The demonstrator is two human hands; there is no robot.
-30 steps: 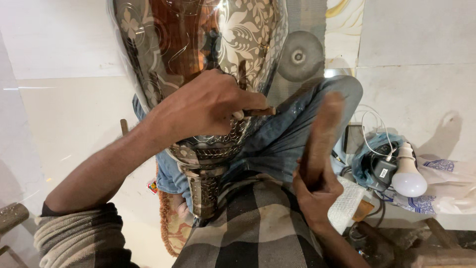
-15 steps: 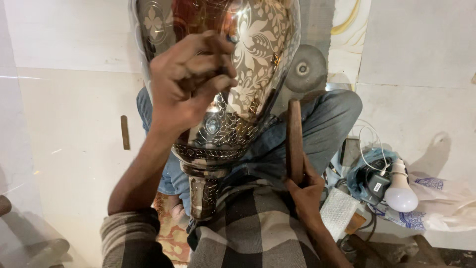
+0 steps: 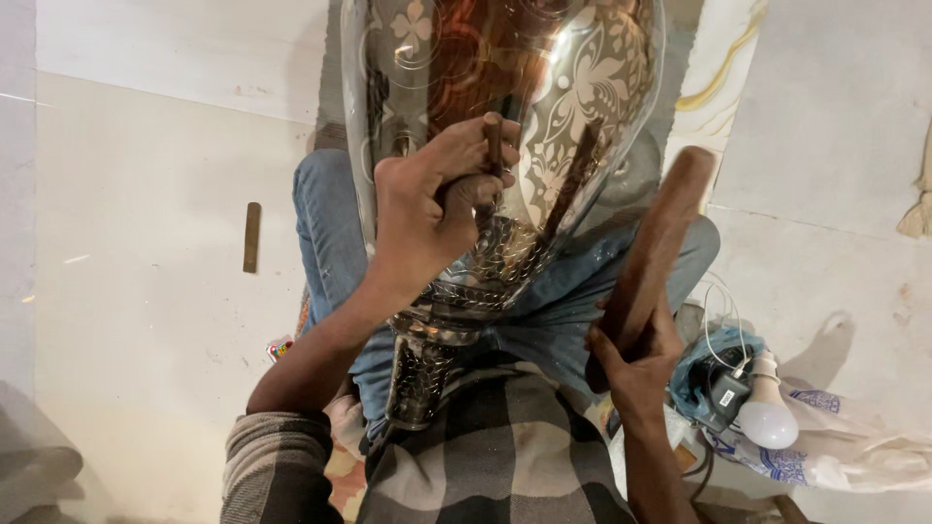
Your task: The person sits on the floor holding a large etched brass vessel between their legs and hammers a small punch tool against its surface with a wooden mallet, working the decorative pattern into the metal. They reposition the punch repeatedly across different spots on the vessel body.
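A large shiny metal vase with engraved flower patterns lies across my lap, its narrow foot toward my waist. My left hand rests on the vase's body and is closed around a thin dark chisel, whose tip meets the metal. My right hand grips the lower end of a long brown wooden mallet, which is raised to the right of the vase and apart from it. My jeans-clad legs show beneath the vase.
A small flat brass-coloured strip lies on the pale floor at left. At right sit a white light bulb, a dark adapter with white cable and a crumpled white bag. A patterned mat lies under me.
My left hand with the chisel has moved up the vase's body. The wooden mallet in my right hand has swung up and tilted to the right.
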